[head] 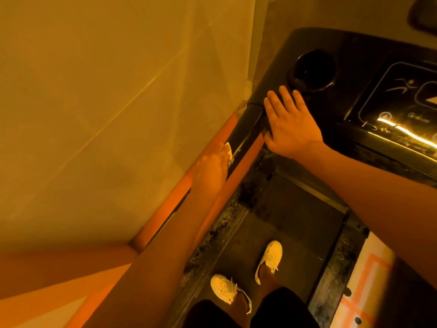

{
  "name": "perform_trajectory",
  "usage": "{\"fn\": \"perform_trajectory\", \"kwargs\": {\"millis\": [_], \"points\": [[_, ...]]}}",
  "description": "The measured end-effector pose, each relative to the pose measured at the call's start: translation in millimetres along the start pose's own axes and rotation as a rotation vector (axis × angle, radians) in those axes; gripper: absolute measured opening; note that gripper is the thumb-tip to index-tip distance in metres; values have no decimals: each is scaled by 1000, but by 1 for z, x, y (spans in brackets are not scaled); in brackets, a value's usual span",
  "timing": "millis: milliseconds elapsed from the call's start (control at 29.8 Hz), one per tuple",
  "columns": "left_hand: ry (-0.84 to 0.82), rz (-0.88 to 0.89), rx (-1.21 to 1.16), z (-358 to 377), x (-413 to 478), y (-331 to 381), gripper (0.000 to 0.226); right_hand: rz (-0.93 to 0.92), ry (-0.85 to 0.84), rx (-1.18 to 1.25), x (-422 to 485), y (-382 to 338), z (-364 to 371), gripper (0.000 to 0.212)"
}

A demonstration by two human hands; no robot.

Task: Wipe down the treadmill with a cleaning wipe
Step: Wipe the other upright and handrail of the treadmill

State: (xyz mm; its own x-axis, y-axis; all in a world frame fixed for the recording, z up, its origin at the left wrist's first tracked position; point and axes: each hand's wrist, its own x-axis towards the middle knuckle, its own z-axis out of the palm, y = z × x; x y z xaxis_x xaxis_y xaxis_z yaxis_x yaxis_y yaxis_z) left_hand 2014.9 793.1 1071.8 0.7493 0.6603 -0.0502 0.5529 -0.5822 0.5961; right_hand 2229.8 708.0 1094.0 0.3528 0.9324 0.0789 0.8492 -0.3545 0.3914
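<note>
Cleaning wipe [227, 147], a pale crumpled scrap, peeks out at the fingertips of our left hand [212, 169] on the glossy black handrail [246, 131] of the black treadmill [290, 216]. We judge it light, limp and probably damp, best bunched under the palm so it won't skid on the slick rail. Whether those fingers curl round it we cannot tell. Our right hand [292, 124] lies flat, fingers spread, on the black console [350, 53] beside its round cup holder [312, 69]. We count one wipe, one treadmill, one cup holder, two hands, two white sneakers [269, 259].
</note>
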Motion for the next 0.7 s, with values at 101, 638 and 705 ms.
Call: {"fn": "perform_trajectory", "kwargs": {"millis": [101,638,705], "points": [[7,30,24,5,2,-1,43,7,-4,0,0,-1,0,80],[73,53,-9,0,-31,-27,39,-3,-32,12,1,-2,-4,82],[56,20,-19,1,-24,-21,37,-8,-35,7,1,-2,-5,82]]}}
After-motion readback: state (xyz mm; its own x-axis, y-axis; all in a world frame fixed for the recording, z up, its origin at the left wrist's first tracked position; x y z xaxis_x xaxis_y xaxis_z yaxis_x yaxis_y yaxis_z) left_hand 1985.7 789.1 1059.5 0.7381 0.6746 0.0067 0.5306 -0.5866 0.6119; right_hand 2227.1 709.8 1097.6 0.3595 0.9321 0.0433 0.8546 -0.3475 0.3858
